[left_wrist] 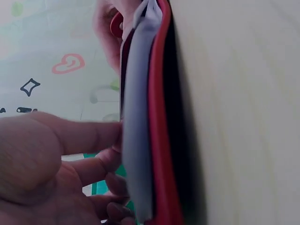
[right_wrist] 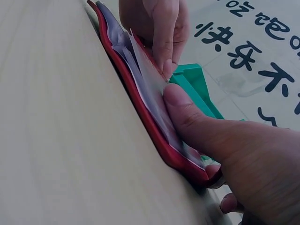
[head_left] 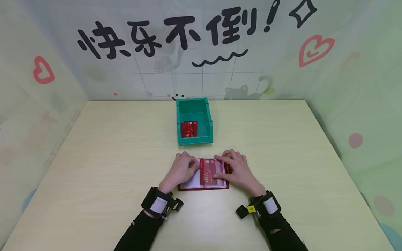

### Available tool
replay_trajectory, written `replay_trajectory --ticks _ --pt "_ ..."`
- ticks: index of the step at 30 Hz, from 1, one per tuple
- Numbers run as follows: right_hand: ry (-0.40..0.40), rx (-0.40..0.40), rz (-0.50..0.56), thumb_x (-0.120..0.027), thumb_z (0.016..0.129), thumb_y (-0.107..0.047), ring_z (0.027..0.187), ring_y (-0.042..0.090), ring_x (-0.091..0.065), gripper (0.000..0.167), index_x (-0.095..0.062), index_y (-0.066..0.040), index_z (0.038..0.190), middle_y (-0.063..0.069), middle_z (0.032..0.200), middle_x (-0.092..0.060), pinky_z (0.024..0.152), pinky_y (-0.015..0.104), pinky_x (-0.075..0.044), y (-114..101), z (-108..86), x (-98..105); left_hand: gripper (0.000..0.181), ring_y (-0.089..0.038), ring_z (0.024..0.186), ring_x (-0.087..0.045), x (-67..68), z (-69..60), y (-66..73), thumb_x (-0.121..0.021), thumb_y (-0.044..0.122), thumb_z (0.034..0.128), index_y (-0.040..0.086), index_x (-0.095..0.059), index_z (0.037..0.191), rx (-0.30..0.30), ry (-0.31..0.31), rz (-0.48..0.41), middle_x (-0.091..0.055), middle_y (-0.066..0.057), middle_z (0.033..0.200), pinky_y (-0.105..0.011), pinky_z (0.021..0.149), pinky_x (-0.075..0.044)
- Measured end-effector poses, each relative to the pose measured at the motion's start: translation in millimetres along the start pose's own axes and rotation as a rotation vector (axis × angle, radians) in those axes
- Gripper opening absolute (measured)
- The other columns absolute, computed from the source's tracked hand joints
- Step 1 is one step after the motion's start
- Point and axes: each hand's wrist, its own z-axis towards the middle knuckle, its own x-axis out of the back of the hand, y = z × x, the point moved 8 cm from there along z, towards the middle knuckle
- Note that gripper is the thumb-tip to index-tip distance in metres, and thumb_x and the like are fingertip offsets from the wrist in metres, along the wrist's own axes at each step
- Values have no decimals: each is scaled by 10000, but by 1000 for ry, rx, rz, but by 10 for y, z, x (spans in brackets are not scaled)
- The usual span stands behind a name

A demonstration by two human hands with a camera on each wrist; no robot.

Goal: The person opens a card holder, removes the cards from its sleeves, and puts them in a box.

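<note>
A card holder (head_left: 190, 184) with a red cover and clear plastic sleeves lies spread on the table. Across its right page is a red card (head_left: 206, 174) marked VIP, its right part seemingly under the clear sleeve. My left hand (head_left: 181, 170) pinches the card's left edge between thumb and fingertips; the right wrist view shows this left hand (right_wrist: 164, 33) at the page. My right hand (head_left: 236, 169) holds the holder's right side, with the thumb (right_wrist: 187, 110) pressing on the page. In the left wrist view the red cover (left_wrist: 161, 140) stands edge-on and hides the card's face.
Beyond the holder stands a green bin (head_left: 204, 140) with several red cards (head_left: 189, 129) in its near left part. The pale wooden table (head_left: 110, 157) meets printed walls (head_left: 201, 80) at the back and both sides. Each wrist wears a strapped camera.
</note>
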Motion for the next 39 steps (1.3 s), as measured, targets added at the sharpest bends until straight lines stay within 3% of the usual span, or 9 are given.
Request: replay_trajectory --ticks 8,12,16,21,24,29,34,39 --pt "6 -1 3 -865 759 -418 1188 278 -457 656 -655 -207 1344 70 1240 -514 978 463 -359 15 -7 -6 351 -276 1013 -438 -35 -28 46 -743 412 894 69 -714 828 -28 9 28 -556 -135 1004 -386 831 -393" --pt "2 -2 0 -866 757 -418 1193 273 -454 658 -655 -204 1343 71 1244 -511 987 466 -360 30 -12 -21 280 -249 1003 -473 -11 -14 -17 -755 334 899 77 -676 820 21 -19 -39 -581 -124 1015 -349 807 -446" --pt "4 -7 -2 -862 758 -424 1183 259 -456 650 -661 -205 1335 62 1243 -512 986 467 -363 42 -11 -18 193 -215 908 -590 135 3 -54 -738 185 919 27 -673 1008 96 -38 -178 -672 -133 1008 -309 748 -554" --pt "3 -9 7 -863 755 -431 1176 252 -459 645 -667 -205 1326 61 1240 -516 984 467 -366 41 -8 -5 490 -240 886 -639 398 68 1 -697 70 931 72 -525 1390 88 -1 -209 -682 -158 1047 -315 725 -591" --pt "0 -7 6 -859 759 -439 1174 251 -456 643 -666 -208 1327 59 1239 -514 982 465 -362 43 -6 -8 570 -288 1007 -623 535 144 74 -672 42 939 108 -475 1470 42 12 -191 -643 -183 1180 -362 780 -611" --pt "3 -5 0 -858 761 -442 1180 258 -455 642 -665 -209 1327 58 1237 -513 988 470 -359 39 3 -4 506 -352 1270 -524 724 360 201 -633 6 950 69 -518 1439 -31 77 -154 -543 -202 1409 -484 957 -577" --pt "3 -5 13 -865 753 -431 1187 267 -454 646 -668 -204 1325 64 1236 -515 996 472 -356 25 8 1 451 -360 1245 -526 870 638 272 -592 -21 962 14 -520 1405 -81 207 -137 -540 -223 1342 -495 1003 -550" --pt "5 7 8 -866 752 -434 1160 256 -456 641 -673 -200 1317 60 1228 -517 965 449 -352 2 11 7 460 -360 1277 -513 950 840 258 -604 -38 949 -14 -508 1399 -66 311 -127 -505 -217 1366 -495 1031 -535"
